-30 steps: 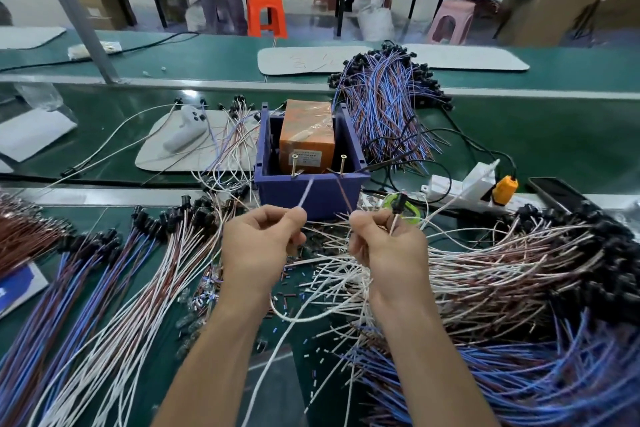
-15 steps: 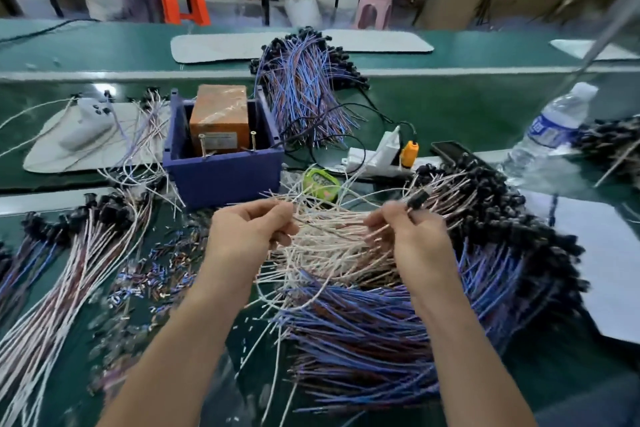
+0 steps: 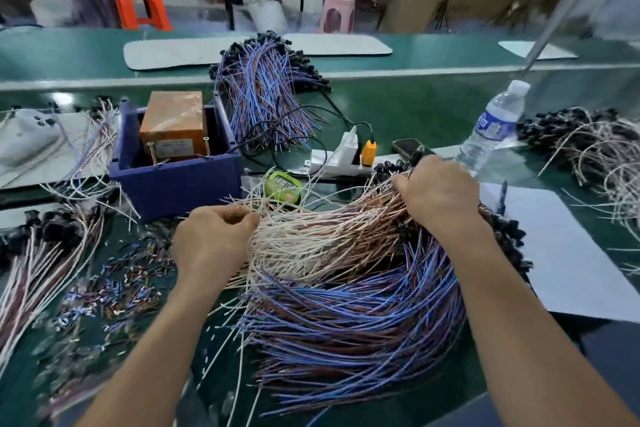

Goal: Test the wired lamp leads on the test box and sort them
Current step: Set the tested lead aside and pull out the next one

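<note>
The purple test box (image 3: 180,184) holds an orange block and two upright pins and stands at the left of centre. In front of me lies a big pile of white-and-brown leads (image 3: 322,236) on top of blue-and-brown leads (image 3: 363,315). My left hand (image 3: 213,239) pinches the free wire ends of the white-and-brown pile. My right hand (image 3: 438,192) is closed on the black lamp ends of that same pile, at its right. A bundle of blue leads (image 3: 263,97) lies behind the box.
Sorted white leads (image 3: 38,270) lie at far left, with wire scraps (image 3: 114,291) beside them. A power strip (image 3: 343,159), a green tape roll (image 3: 282,185), a phone, a water bottle (image 3: 491,125), a white sheet (image 3: 554,253) and another lead pile (image 3: 595,152) sit to the right.
My view has swung right, away from the test box. Both hands left the box pins; my right hand moved right onto the black lamp ends of the pile.
</note>
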A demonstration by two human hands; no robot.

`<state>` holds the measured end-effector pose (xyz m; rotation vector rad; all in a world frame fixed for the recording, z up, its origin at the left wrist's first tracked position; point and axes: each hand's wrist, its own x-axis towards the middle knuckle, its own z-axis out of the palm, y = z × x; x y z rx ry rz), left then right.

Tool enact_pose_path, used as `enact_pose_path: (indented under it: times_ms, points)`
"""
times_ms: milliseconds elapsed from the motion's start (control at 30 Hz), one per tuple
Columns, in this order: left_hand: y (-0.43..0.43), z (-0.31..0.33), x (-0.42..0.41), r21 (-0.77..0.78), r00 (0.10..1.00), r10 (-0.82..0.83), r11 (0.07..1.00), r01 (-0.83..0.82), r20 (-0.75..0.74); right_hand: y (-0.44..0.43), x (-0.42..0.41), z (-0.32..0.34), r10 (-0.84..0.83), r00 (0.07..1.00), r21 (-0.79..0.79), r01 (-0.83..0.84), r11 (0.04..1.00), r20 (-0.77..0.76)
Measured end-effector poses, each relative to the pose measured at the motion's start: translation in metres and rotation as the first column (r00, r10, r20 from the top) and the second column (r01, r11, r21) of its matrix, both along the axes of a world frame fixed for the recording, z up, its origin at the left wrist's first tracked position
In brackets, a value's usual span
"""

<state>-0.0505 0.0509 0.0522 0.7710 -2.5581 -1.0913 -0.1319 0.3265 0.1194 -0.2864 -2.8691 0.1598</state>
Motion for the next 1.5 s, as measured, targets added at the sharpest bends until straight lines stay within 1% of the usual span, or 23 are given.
enact_pose_path:
  times_ms: [67,100,167,200,267,367,500,600,700,800,900,1000,1067,1133,1167,1233,1300,1367,1400,1433,1500]
  points:
    - [-0.002,-0.004,0.001,-0.138,0.996,-0.008,0.99,0.021,0.094,0.0,-0.003,-0.004,0.005,1.0,0.053,-0.007,0.999,0.023]
    - [-0.002,-0.005,0.002,-0.201,0.994,-0.006,0.979,0.029,0.113,0.0,-0.004,-0.006,0.011,1.0,0.073,-0.013,0.997,0.025]
    - [-0.003,-0.005,0.003,-0.287,0.995,-0.003,0.957,0.031,0.096,0.0,-0.002,-0.008,0.033,0.999,0.108,-0.031,0.994,-0.011]
    - [-0.003,-0.005,0.004,-0.297,0.997,-0.004,0.954,0.026,0.072,0.0,0.0,-0.008,0.054,0.998,0.115,-0.048,0.992,-0.044]
    - [-0.006,-0.002,0.007,-0.27,0.999,-0.013,0.963,0.023,0.037,-0.005,0.006,-0.009,0.116,0.988,0.073,-0.109,0.991,-0.098]
    - [-0.005,0.006,0.011,-0.193,0.999,-0.045,0.98,0.048,0.016,-0.027,0.02,-0.013,0.231,0.967,-0.088,-0.241,0.967,-0.109]
    - [-0.008,0.018,0.021,-0.063,0.998,-0.056,0.996,0.055,-0.021,-0.075,0.04,-0.025,0.397,0.916,-0.323,-0.392,0.861,-0.055]
    - [-0.021,0.017,0.031,0.024,0.994,-0.051,0.998,0.053,-0.098,-0.114,0.053,-0.037,0.497,0.867,-0.438,-0.465,0.769,-0.047]
    - [-0.046,0.012,0.044,0.053,0.993,-0.008,0.998,0.014,-0.121,-0.156,0.064,-0.042,0.595,0.803,-0.49,-0.533,0.69,-0.037]
    - [-0.079,0.003,0.06,0.051,0.994,0.057,0.997,-0.052,-0.095,-0.202,0.075,-0.042,0.695,0.719,-0.523,-0.59,0.615,0.006]
    - [-0.113,-0.003,0.081,0.005,0.982,0.178,0.984,-0.178,-0.063,-0.248,0.081,-0.042,0.782,0.618,-0.525,-0.639,0.562,0.085]
    - [-0.146,-0.011,0.103,-0.054,0.949,0.315,0.948,-0.314,0.004,-0.293,0.086,-0.045,0.836,0.503,-0.511,-0.671,0.537,0.218]
    - [-0.163,-0.017,0.116,-0.094,0.929,0.368,0.927,-0.363,0.049,-0.318,0.088,-0.046,0.864,0.429,-0.51,-0.698,0.502,0.264]
    - [-0.175,-0.024,0.125,-0.116,0.924,0.377,0.922,-0.369,0.062,-0.34,0.089,-0.046,0.885,0.38,-0.504,-0.728,0.465,0.268]
    - [-0.179,-0.028,0.128,-0.101,0.928,0.369,0.926,-0.363,0.055,-0.351,0.088,-0.048,0.886,0.377,-0.503,-0.729,0.464,0.271]
    - [-0.181,-0.034,0.132,-0.061,0.935,0.351,0.936,-0.348,0.044,-0.372,0.083,-0.056,0.865,0.417,-0.525,-0.689,0.5,0.277]
    - [-0.18,-0.039,0.132,-0.072,0.936,0.349,0.935,-0.346,0.034,-0.39,0.076,-0.066,0.823,0.513,-0.542,-0.631,0.555,0.246]
    - [-0.179,-0.044,0.131,-0.112,0.936,0.352,0.931,-0.349,0.009,-0.404,0.069,-0.072,0.772,0.608,-0.593,-0.558,0.581,0.186]
    - [-0.179,-0.046,0.13,-0.122,0.936,0.351,0.929,-0.349,-0.002,-0.409,0.066,-0.074,0.76,0.626,-0.618,-0.531,0.58,0.175]
    - [-0.18,-0.046,0.129,-0.125,0.936,0.353,0.928,-0.351,-0.007,-0.414,0.062,-0.076,0.757,0.626,-0.631,-0.515,0.58,0.185]
    - [-0.182,-0.047,0.128,-0.121,0.931,0.365,0.924,-0.363,-0.01,-0.421,0.059,-0.078,0.758,0.615,-0.595,-0.532,0.603,0.218]
